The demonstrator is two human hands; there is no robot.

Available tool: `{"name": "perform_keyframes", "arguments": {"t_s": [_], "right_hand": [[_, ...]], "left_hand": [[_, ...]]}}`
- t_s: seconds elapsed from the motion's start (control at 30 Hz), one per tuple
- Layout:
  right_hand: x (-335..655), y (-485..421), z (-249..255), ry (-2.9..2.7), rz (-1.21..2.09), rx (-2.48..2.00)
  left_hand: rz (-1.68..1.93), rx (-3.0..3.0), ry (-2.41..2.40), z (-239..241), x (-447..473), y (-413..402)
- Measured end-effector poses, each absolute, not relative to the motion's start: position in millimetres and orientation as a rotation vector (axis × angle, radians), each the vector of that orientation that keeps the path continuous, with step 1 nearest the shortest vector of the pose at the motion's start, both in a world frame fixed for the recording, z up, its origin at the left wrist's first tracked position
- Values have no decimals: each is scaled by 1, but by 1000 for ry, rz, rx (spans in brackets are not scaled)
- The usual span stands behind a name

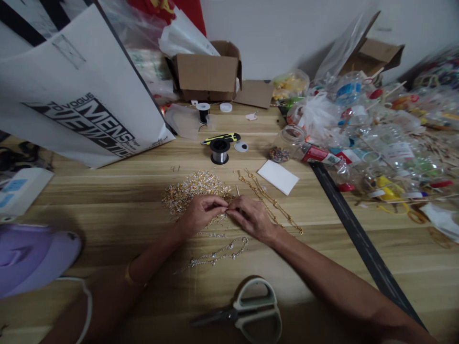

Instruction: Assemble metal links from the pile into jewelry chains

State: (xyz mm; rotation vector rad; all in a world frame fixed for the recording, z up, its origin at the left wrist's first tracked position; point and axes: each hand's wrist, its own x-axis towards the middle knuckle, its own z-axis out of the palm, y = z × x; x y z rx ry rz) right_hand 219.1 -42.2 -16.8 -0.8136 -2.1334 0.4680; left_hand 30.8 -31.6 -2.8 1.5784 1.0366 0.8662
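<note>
My left hand [202,213] and my right hand [251,217] meet fingertip to fingertip over the wooden table [107,210]. Both are pinched shut on a small piece of jewellery that I cannot make out. Just behind them lies a heap of small gold and silver charms [191,188]. A silver chain [218,253] trails on the table below my hands. Two gold chains [267,198] run diagonally to the right of my right hand.
Grey-handled scissors [247,313] lie near the front edge. A wire spool [220,151], a yellow-black cutter [220,138], a white pad [278,177] and a bead jar [285,143] sit behind. A big paper bag [79,91], a cardboard box [208,71] and bottle clutter [387,143] ring the table.
</note>
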Motion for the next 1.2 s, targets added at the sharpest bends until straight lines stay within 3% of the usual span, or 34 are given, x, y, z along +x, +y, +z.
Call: {"name": "perform_keyframes", "arguments": {"t_s": [1.2], "right_hand": [[219,-41,-20,-2182,434,-872]], "left_hand": [[965,1669,1097,-3,34,-35]]}}
